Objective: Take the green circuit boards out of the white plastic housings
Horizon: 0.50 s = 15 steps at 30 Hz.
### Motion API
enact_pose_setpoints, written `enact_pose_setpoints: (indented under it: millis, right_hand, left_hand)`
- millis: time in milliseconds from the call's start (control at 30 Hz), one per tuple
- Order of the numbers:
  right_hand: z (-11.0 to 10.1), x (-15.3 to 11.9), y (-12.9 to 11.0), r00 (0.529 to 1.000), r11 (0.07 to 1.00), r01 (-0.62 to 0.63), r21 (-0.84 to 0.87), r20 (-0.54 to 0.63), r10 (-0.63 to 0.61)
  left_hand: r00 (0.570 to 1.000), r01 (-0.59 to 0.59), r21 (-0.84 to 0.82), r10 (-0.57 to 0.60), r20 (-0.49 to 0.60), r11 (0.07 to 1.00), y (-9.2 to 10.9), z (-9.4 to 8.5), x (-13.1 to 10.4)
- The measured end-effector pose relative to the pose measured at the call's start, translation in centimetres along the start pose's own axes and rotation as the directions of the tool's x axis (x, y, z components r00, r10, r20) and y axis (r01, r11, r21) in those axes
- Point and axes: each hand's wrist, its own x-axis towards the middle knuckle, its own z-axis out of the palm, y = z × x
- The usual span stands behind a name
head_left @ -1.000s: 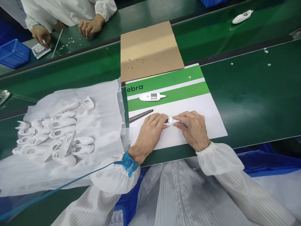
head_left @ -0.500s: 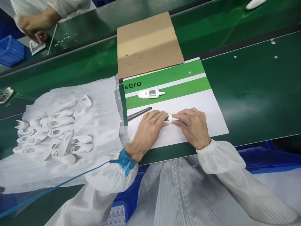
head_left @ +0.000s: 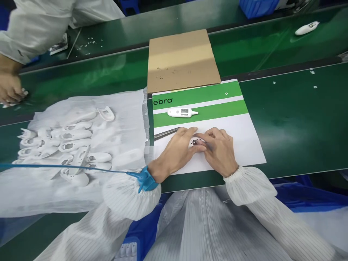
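Between my left hand [head_left: 178,150] and my right hand [head_left: 220,149], a small white device [head_left: 193,142] with a dark opening is pinched over the white part of a green-and-white sheet [head_left: 244,137]. Fingers of both hands cover much of it. A blue strap circles my left wrist. Above my hands on the sheet lies a white thermometer-like device [head_left: 179,112], its tip to the right. Dark tweezers [head_left: 166,133] rest left of my left hand's fingers.
White plastic shells [head_left: 74,135] lie on a white cloth [head_left: 127,112] at left. Cardboard [head_left: 183,59] lies behind the sheet. A person's hand [head_left: 10,88] is at far left. Another white device [head_left: 307,28] lies at upper right.
The held device has turned, and its white tip no longer shows. My right fingers have moved closer to my left. The other person's hand has moved nearer, at the left edge.
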Motion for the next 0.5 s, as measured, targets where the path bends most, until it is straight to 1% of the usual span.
enact_pose_setpoints:
  millis: [133,300,367,400,500]
  right_hand:
    - [0.5,-0.6,0.1,0.999,1.0,-0.013,-0.025,-0.03,0.012]
    - [1.3,-1.2,0.2,0.996,0.999,-0.029,-0.044,-0.091,0.025]
    - [1.1,-1.1,0.3,0.997,0.998,-0.04,-0.05,-0.066,0.037]
    - [0.8,-1.0,0.4,0.998,0.998,-0.044,-0.039,-0.035,0.043]
    - [-0.8,-0.6,0.8,0.996,0.996,-0.042,0.078,0.083,0.036]
  left_hand:
    - [1.0,0.009,-0.082,-0.006,0.03,0.997,0.0,0.7,-0.1]
    - [0.998,-0.032,-0.051,0.029,-0.056,0.998,-0.3,2.1,-0.1]
    - [0.996,-0.059,-0.036,0.056,-0.071,0.998,-0.4,2.2,-0.3]
    - [0.994,-0.087,-0.018,0.086,-0.068,0.996,-0.6,2.1,-0.4]
    - [0.983,-0.18,0.086,0.183,-0.029,0.98,-0.9,1.3,-1.0]
